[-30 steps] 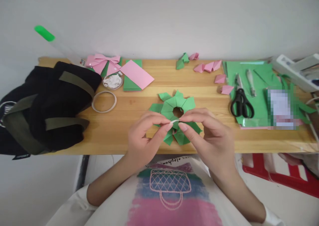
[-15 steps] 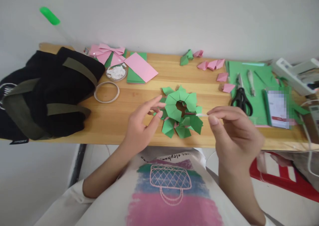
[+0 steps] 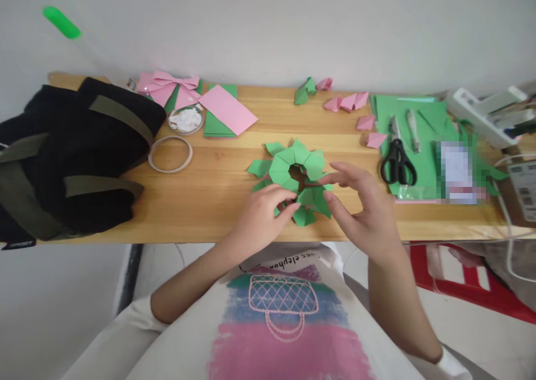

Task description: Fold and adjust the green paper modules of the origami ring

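Observation:
A ring-shaped wreath of folded green paper (image 3: pixel 281 165) with a round hole lies on the wooden table in front of me. Pointed leaf-like flaps stick out around it. My left hand (image 3: pixel 268 210) is at its lower left, with thumb and index finger pinched on a folded part below the hole. Those fingers cover some of the paper there. On the opposite side is my right hand (image 3: pixel 364 207). Its thumb and index finger are apart, the tips at the wreath's right edge, and no object shows between them.
Black scissors (image 3: pixel 398 162) and a cutter (image 3: pixel 413 130) lie on green sheets at the right, beside a blurred phone (image 3: pixel 458 171). Folded pink pieces (image 3: pixel 345 102) are at the back. Leftward are a tape roll (image 3: pixel 171 154), a dish of white scraps (image 3: pixel 185 120), pink paper (image 3: pixel 228 110) and a black bag (image 3: pixel 104 151).
My right hand has moved left to the wreath and its pinch has opened; the thin white strip it held is out of sight. My left hand has moved right and down, closing on the wreath.

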